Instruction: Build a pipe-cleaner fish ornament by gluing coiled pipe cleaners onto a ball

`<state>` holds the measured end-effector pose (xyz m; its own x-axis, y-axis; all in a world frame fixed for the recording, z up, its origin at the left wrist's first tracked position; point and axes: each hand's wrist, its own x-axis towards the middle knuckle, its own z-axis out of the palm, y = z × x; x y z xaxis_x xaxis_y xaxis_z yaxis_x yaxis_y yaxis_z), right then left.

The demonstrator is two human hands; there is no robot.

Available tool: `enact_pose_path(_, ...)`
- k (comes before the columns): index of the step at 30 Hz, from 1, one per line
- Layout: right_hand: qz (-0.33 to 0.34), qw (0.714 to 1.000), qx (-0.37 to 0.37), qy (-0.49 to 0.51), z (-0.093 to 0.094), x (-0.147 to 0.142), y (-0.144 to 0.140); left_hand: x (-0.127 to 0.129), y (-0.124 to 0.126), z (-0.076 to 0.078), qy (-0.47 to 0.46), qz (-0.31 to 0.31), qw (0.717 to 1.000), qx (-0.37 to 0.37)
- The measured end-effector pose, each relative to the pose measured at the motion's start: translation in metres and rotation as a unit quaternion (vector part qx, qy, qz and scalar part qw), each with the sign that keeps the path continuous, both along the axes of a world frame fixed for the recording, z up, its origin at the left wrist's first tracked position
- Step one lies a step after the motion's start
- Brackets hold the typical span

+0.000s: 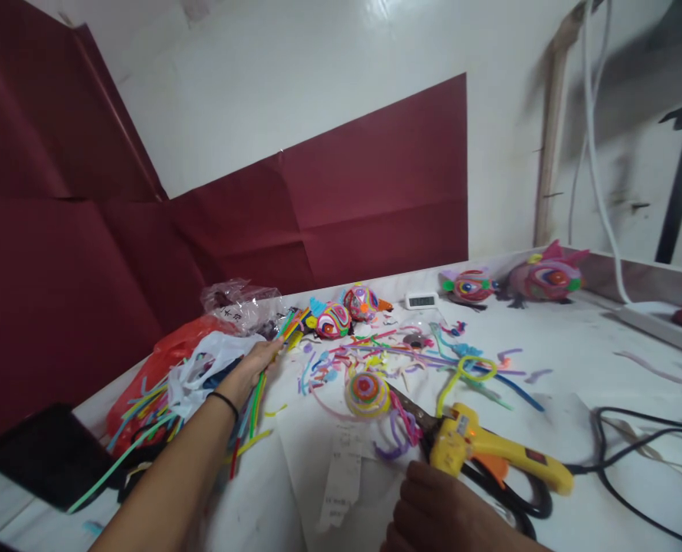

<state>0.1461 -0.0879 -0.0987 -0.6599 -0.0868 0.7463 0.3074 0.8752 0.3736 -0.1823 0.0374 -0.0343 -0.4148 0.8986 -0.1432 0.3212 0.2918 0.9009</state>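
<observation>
Pipe-cleaner ball (pixel 367 393): on white tabletop (pixel 594 337), btwn the hands, beyond R hand; yellow w/ coiled rings on the facing side; no fins seen, so prob. part-done.
Fish figures (pixel 548 277): four, beyond both hands; coil-covered, some w/ fins showing; look abt finished; by comparison the ball seems to lack its add-ons.
Scraps (pixel 322 372): cut bits, btwn L hand & ball; trimming evidently done already.
L hand (pixel 263 359): arm stretched well fwd, back of hand up, fingers reaching along pipe cleaners (pixel 290 328); tips unclear, can't tell if clamped on any.
R hand (pixel 430 502): low & close to body, knuckles up, fingers curled; palm hidden, can't tell if it holds anything.
Glue gun (pixel 490 445): just beyond & right of R hand, lying over scissors (pixel 539 494).
</observation>
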Motion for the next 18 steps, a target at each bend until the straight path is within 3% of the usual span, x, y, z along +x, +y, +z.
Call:
enact_pose_path(7,-0.006,0.999,-0.026,-0.019,-0.004,-0.002,0.001,0.006,-0.009,-0.002,-0.074,0.038,0.996,0.035)
enact_pose_path(14,-0.042,0.999,0.013,0.015,-0.030,-0.015,0.015,0.021,-0.023,-0.011,-0.194,0.059,0.972,0.117)
enact_pose_path(18,-0.031,0.999,-0.024,-0.019,-0.018,-0.008,0.013,0.033,-0.034,-0.020,-0.257,0.056,0.954,0.144)
